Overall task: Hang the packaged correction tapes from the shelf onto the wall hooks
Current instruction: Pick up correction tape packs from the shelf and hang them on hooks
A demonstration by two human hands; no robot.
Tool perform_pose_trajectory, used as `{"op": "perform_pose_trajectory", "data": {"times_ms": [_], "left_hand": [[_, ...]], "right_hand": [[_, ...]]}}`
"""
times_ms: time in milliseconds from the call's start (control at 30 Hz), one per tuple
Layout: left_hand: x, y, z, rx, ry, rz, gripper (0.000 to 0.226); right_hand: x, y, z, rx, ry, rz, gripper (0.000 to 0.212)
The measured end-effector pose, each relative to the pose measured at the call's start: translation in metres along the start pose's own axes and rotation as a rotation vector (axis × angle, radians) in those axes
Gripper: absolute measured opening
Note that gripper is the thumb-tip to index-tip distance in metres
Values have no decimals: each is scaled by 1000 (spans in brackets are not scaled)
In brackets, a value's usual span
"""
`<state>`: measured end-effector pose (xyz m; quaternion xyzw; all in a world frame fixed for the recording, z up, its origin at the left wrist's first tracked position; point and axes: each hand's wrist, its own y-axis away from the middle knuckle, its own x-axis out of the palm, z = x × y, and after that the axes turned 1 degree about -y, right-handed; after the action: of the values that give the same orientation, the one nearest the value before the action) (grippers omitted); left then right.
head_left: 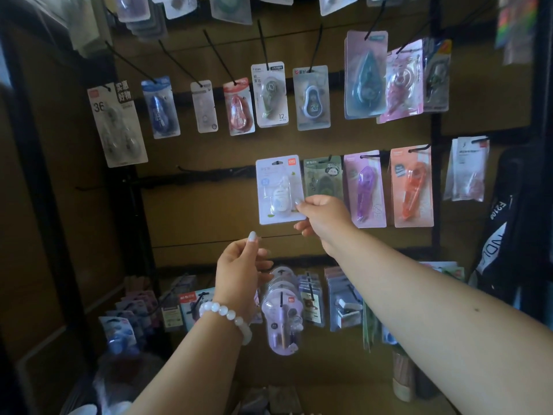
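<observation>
While pinching the lower right corner of a white pack (279, 189) between thumb and fingers, right hand (321, 218) raised to the middle row of wall hooks (209, 170), pack upright just left of a green pack (323, 175). Left hand (241, 265) below and apart, fingers loosely curled, holding nothing, bead bracelet (227, 316) at the wrist. More packs (282, 316) hanging lower down.

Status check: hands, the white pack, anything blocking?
Right hand pinches white pack at lower corner, raised beside green pack. Left hand loosely curled below, empty. Nothing blocking.
</observation>
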<state>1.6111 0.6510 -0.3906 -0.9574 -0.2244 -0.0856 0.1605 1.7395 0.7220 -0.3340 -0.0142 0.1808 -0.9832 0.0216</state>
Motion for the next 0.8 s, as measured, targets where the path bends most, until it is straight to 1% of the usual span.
{"op": "perform_pose_trajectory", "data": {"times_ms": [67, 233, 433, 667, 800], "left_hand": [[-2, 0, 2, -9, 4, 0, 21], [-3, 0, 6, -21, 17, 2, 21], [-5, 0, 10, -46, 34, 8, 22], [-8, -8, 23, -55, 19, -9, 22], [-8, -10, 29, -68, 19, -4, 24]], "right_hand": [[2, 0, -2, 13, -26, -25, 29], [6, 1, -3, 38, -74, -80, 24], [13, -7, -7, 63, -34, -115, 27], [21, -25, -13, 137, -42, -124, 28], [26, -40, -13, 169, 11, -155, 24]]}}
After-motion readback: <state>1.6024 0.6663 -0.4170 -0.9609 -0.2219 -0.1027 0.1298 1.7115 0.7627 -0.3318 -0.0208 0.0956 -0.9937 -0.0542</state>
